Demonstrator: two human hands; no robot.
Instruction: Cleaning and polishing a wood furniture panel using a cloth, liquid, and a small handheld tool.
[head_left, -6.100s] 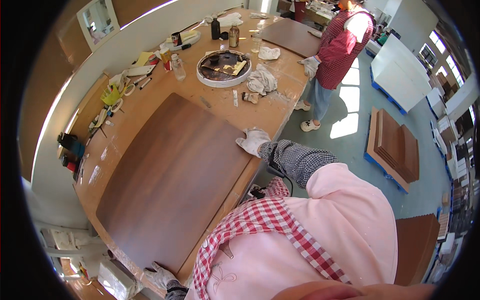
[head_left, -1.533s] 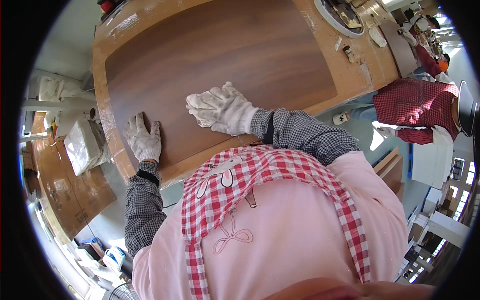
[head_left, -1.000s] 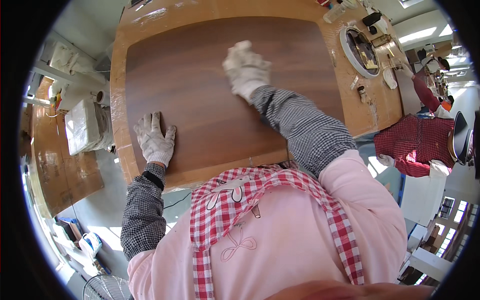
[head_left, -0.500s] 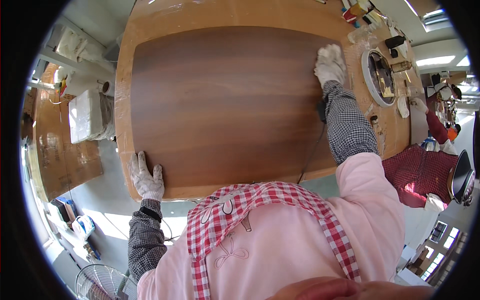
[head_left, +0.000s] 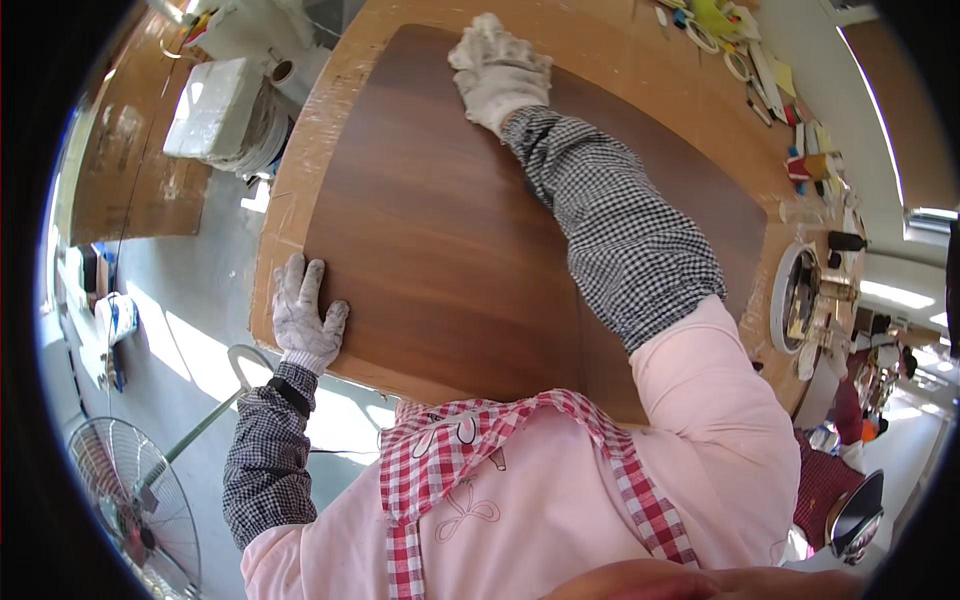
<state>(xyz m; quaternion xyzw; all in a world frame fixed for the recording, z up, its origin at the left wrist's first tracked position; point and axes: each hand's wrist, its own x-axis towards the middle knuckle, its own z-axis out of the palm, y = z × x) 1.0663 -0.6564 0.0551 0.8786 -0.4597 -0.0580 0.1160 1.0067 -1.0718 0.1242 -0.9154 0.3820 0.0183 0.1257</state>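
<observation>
A large dark brown wood-grain panel (head_left: 430, 260) with curved edges lies flat on a table (head_left: 312, 150) covered in brown board and clear film. My left hand (head_left: 308, 315), in a whitish glove, rests open at the panel's near left corner, its fingers apart. Stretched to the far left edge of the panel is my right hand (head_left: 500, 75), gloved too. Its fingers are curled and pressed down on the surface; what lies under them, if anything, is hidden. My right forearm in a checked sleeve crosses over the panel.
On the table's right stand a round pale-rimmed tray (head_left: 781, 300) and a black bottle (head_left: 846, 242). Tape rolls (head_left: 737, 66) and tools lie along the far right edge. A wrapped white stack (head_left: 215, 110) and a fan (head_left: 135, 510) are at left. A person (head_left: 848, 410) works at right.
My right hand has swept from the panel's far right corner across to its far left corner. My left hand stays at the near left corner. The view has turned and shifted.
</observation>
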